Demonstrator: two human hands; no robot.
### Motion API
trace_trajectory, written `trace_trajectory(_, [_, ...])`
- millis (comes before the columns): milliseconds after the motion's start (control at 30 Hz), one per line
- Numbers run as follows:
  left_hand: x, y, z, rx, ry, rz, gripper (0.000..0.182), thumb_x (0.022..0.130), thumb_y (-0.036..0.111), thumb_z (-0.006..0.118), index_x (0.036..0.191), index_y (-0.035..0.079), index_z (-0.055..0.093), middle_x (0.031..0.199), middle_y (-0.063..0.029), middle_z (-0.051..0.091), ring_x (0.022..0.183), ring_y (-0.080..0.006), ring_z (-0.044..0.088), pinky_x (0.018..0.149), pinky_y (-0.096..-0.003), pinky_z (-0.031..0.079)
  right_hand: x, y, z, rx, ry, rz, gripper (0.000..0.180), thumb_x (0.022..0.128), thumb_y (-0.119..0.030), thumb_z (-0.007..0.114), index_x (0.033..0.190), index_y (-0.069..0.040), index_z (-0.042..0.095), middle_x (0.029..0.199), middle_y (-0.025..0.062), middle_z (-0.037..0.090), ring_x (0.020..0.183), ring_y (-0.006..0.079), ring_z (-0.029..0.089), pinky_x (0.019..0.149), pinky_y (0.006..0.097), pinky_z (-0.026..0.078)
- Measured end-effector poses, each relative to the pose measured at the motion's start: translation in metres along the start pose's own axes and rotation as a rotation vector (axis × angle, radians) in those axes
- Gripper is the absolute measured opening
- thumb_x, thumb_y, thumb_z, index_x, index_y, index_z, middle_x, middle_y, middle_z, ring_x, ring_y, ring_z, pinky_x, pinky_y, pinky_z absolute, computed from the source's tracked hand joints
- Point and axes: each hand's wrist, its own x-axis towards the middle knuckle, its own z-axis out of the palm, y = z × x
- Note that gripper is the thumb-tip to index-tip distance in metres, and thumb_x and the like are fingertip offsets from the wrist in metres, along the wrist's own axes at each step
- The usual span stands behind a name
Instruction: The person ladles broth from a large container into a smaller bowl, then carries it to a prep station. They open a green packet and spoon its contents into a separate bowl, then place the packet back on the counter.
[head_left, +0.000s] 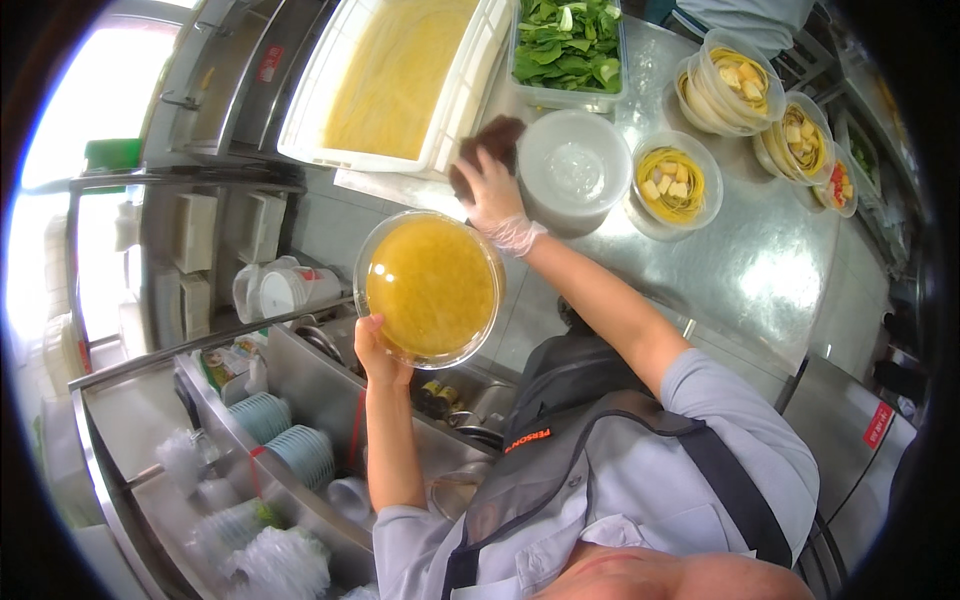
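My left hand grips the rim of a clear round plastic bowl, its thumb on the near left edge. Yellow liquid fills most of the bowl; I cannot tell whether a clear lid covers it. My right hand, in a thin clear glove, is on a dark brown cloth, fingers over its near side. The cloth is slightly blurred and lies on the steel table between a white plastic crate and a translucent round tub. More yellow liquid lies in the crate.
Leafy greens fill a clear box. A bowl of yellow noodles with pale cubes stands right of the tub, near stacked noodle bowls. Lower left, a steel drawer unit holds stacked blue-grey bowls. Another person's clothing shows behind the table.
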Motion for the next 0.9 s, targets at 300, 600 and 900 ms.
trace_trajectory(300, [-0.004,-0.007,0.039,0.075,0.145,0.001,0.041,0.079,0.022,0.049,0.114,0.001,0.051,0.113,-0.0113,0.056,0.105,-0.0283,0.053,0.090,-0.0418,0.042,-0.120,0.052,-0.066,0.430,-0.169,-0.090,0.029,0.083,-0.020,0.059,0.109,-0.005,0.060,0.105,0.0145,0.062,0.095,0.0284,0.060,0.082,0.0344,0.048])
trace_trajectory(600, [-0.035,-0.085,0.189,0.275,-0.187,-0.019,0.055,0.074,0.033,0.048,0.121,0.002,0.048,0.118,-0.0132,0.052,0.108,-0.0292,0.051,0.088,-0.0409,0.044,-0.257,0.133,-0.294,0.860,0.091,0.541,0.022,0.087,-0.018,0.054,0.101,-0.003,0.063,0.094,0.0060,0.065,0.078,0.0153,0.061,0.075,0.0281,0.048])
trace_trajectory(900, [-0.131,-0.270,0.386,0.309,-0.321,-0.102,0.056,0.074,0.033,0.050,0.122,0.003,0.047,0.117,-0.0121,0.052,0.108,-0.0289,0.052,0.087,-0.0415,0.047,-0.429,0.248,-0.575,0.930,0.313,0.427,0.024,0.090,-0.019,0.049,0.104,-0.002,0.061,0.101,0.0040,0.062,0.084,0.0125,0.058,0.076,0.0265,0.045])
